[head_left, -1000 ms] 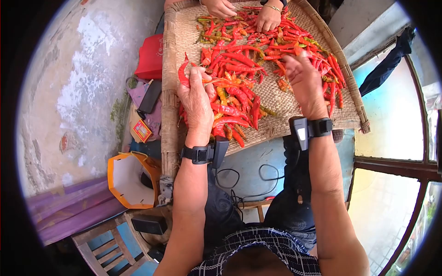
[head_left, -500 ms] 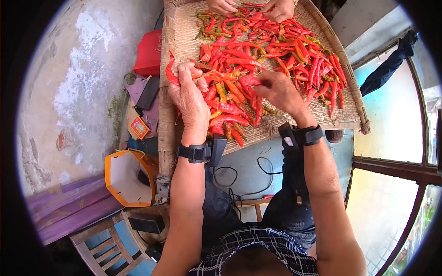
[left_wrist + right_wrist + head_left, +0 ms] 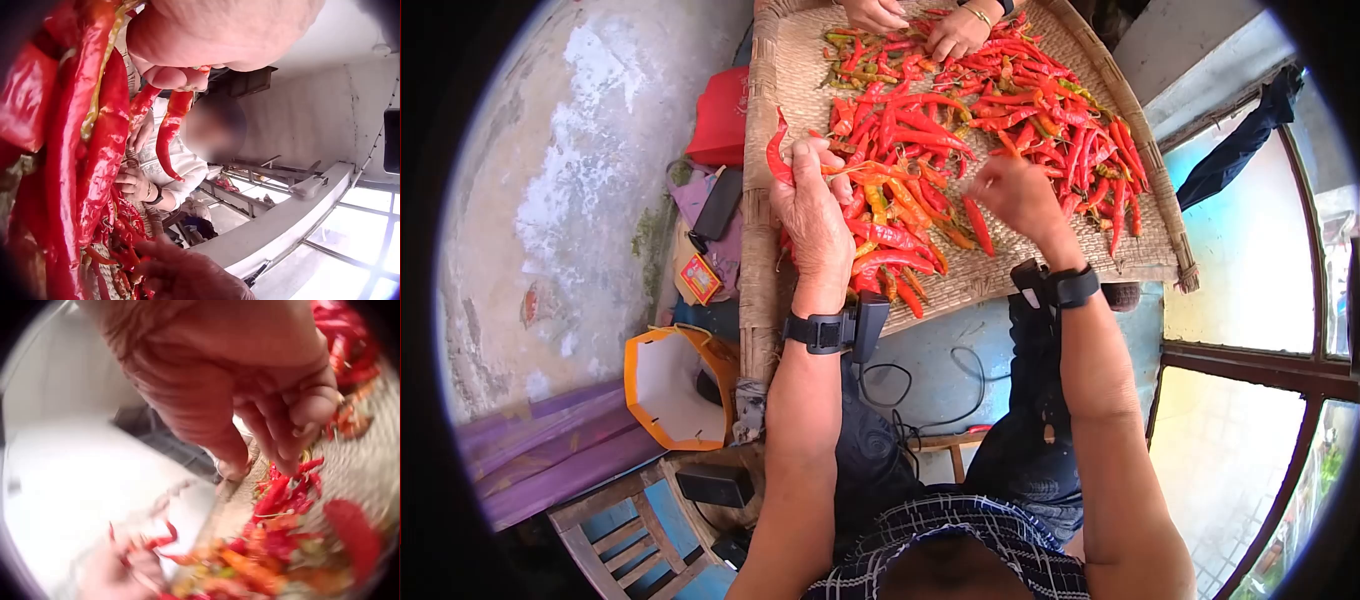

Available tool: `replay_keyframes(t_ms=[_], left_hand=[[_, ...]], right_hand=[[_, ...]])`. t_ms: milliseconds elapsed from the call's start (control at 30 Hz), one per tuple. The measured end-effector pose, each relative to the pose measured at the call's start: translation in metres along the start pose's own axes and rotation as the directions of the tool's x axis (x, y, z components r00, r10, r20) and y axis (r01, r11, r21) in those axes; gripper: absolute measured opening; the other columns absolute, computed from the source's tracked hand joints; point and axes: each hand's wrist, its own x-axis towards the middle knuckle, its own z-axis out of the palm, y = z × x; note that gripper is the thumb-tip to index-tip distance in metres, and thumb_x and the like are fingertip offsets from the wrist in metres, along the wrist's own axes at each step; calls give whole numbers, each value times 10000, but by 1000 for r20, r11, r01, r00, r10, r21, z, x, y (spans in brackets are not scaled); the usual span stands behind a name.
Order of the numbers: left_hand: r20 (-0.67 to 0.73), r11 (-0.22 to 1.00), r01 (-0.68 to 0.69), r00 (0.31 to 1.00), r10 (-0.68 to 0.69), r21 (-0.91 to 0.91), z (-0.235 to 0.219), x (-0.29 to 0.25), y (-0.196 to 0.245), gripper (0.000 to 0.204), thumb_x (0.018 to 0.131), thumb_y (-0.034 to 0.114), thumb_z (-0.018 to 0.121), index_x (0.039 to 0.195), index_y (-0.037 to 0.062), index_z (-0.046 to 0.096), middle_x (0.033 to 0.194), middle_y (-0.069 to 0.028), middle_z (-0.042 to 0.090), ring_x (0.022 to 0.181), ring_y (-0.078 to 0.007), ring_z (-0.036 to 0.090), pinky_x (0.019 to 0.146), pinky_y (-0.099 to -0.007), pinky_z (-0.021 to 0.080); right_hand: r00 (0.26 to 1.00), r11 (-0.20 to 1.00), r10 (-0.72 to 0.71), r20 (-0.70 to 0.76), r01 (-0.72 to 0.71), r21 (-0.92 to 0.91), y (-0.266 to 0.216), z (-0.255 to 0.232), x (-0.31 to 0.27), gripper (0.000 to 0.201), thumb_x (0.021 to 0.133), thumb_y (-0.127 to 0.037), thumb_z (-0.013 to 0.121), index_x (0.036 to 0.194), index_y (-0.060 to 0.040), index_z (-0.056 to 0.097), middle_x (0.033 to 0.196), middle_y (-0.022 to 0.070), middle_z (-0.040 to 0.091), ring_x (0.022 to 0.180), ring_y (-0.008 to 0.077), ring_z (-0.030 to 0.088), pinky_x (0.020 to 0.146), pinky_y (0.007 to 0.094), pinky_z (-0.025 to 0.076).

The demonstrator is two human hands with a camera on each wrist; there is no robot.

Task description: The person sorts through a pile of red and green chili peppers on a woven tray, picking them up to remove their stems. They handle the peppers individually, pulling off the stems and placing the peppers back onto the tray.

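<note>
Two hands over woven tray (image 3: 758, 290): left hand (image 3: 815, 220) pinches red chilli (image 3: 777, 152); right hand (image 3: 1017, 202) empty, fingers loosely bent, near loose chilli (image 3: 978, 226) beside heap (image 3: 890, 262). Light fingertip hold seems best; hard squeezing could split skins.

No readable text or labels
</note>
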Motion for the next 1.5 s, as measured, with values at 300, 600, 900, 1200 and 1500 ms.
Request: replay_keyframes(t_ms=[300, 600, 900, 1200, 1500], left_hand=[[3, 1000, 18, 1000, -18, 10, 1, -1, 2, 195, 942, 258, 523, 918, 66, 542, 766, -16, 502, 574, -106, 428, 523, -230, 353], [-7, 999, 31, 1000, -31, 29, 1, -1, 1, 201, 947, 261, 513, 928, 63, 542, 775, -17, 506, 572, -100, 427, 518, -220, 354], [3, 999, 23, 1000, -23, 40, -2, 1, -1, 198, 944, 263, 519, 934, 67, 549, 781, -13, 511, 581, -97, 432, 522, -216, 359], [-12, 999, 31, 999, -31, 32, -2, 0, 2, 211, 944, 268, 522, 929, 60, 552, 768, -15, 510, 564, -94, 436, 505, -209, 361], [10, 999, 30, 999, -30, 40, -3, 2, -2, 233, 942, 283, 527, 932, 52, 553, 749, -22, 520, 548, -88, 447, 490, -198, 370]], right_hand=[[993, 985, 18, 116, 2, -171, 1, -2, -7, 232, 733, -245, 645, 887, -75, 682, 873, 190, 663, 824, 347, 652, 739, 438, 524], [902, 443, 345, -259, 86, 892, 5, -14, 5, 165, 884, -150, 566, 911, -21, 665, 710, 40, 637, 578, 93, 569, 510, 218, 466], [1000, 997, 14, -26, -16, -79, -26, 45, 12, 243, 801, -262, 591, 827, -32, 664, 784, 228, 645, 783, 391, 636, 703, 462, 521], [976, 796, 69, -206, 71, 602, 4, 9, 20, 188, 787, -217, 655, 822, -33, 660, 699, 131, 637, 577, 233, 586, 526, 340, 474], [995, 955, -57, -85, 79, 285, -6, 29, 10, 315, 799, -283, 659, 1002, -41, 665, 858, 187, 664, 795, 294, 663, 707, 388, 512]])
